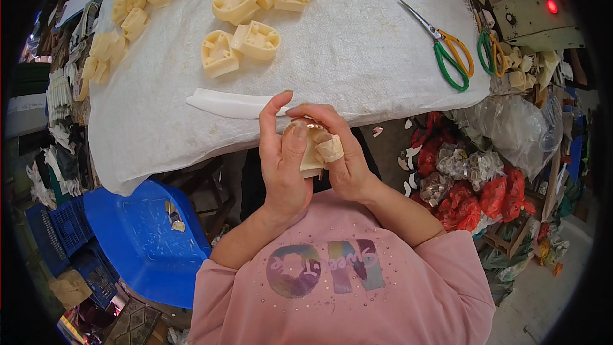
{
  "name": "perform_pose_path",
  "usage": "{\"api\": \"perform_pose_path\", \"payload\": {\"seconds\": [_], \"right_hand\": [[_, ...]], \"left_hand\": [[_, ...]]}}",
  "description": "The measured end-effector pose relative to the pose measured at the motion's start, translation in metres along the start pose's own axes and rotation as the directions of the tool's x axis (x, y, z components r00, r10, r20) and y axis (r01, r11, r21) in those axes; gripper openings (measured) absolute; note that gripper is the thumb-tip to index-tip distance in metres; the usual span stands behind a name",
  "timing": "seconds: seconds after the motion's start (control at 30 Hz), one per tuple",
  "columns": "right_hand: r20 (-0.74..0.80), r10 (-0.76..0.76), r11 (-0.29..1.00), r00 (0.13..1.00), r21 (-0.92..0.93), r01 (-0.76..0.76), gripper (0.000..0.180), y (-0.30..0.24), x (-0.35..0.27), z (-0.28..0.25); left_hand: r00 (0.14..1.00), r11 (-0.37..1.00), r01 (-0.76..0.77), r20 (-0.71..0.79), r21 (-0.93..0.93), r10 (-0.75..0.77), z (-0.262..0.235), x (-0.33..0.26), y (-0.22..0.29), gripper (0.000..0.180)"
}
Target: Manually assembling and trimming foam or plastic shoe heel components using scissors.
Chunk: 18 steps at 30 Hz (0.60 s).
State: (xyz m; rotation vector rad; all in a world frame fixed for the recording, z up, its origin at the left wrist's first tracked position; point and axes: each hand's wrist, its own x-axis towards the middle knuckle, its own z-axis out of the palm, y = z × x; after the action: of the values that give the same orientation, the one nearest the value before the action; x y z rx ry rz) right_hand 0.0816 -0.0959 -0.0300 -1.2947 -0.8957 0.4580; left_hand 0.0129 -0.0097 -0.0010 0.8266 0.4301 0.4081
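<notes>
Held in front of the pink shirt (345, 287), just off the table's near edge: one cream moulded piece (311, 161), largely hidden by the grip. Left hand (282, 160): thumb pressed against the piece, index finger raised and apart from the thumb, remaining fingers mostly out of sight. Right hand (348, 158): fingers bent over the top of the same piece, clamped on it. Just beyond the fingertips, along the near edge of the white-covered table (357, 51): one curved white strip (230, 103), lying flat. Farther back on the cover: several groups of hollow cream pieces (220, 52), some leaning together. Towards the right: scissors with green and orange handles (437, 33), a second similar pair (493, 57) at the edge. Below left: blue tub (128, 236) with a few scraps (175, 217). Below right: red bags (460, 207).
</notes>
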Motion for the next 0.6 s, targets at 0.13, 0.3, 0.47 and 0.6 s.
{"api": "perform_pose_path", "payload": {"seconds": [0.13, 0.3, 0.47, 0.6], "right_hand": [[-0.052, 0.086, 0.995, 0.995, 0.045, -0.083, 0.044, -0.005, -0.003, 0.006], [0.012, 0.106, 0.993, 0.994, 0.050, -0.107, 0.049, 0.002, -0.004, 0.000], [0.068, 0.123, 0.943, 0.990, 0.304, -0.139, 0.044, 0.008, -0.007, -0.002], [0.003, 0.083, 0.983, 0.997, 0.164, -0.083, 0.038, 0.002, -0.004, 0.001]], "left_hand": [[1.000, 1.000, -0.026, -0.007, -0.001, 0.026, 0.000, -0.001, 0.000, 0.045], [1.000, 0.998, -0.015, -0.019, -0.054, 0.014, -0.001, 0.005, 0.000, 0.040], [1.000, 0.985, 0.011, -0.007, -0.175, -0.012, -0.006, 0.005, -0.005, 0.031], [0.999, 0.997, -0.031, 0.022, -0.067, 0.033, -0.011, 0.006, -0.012, 0.026]]}}
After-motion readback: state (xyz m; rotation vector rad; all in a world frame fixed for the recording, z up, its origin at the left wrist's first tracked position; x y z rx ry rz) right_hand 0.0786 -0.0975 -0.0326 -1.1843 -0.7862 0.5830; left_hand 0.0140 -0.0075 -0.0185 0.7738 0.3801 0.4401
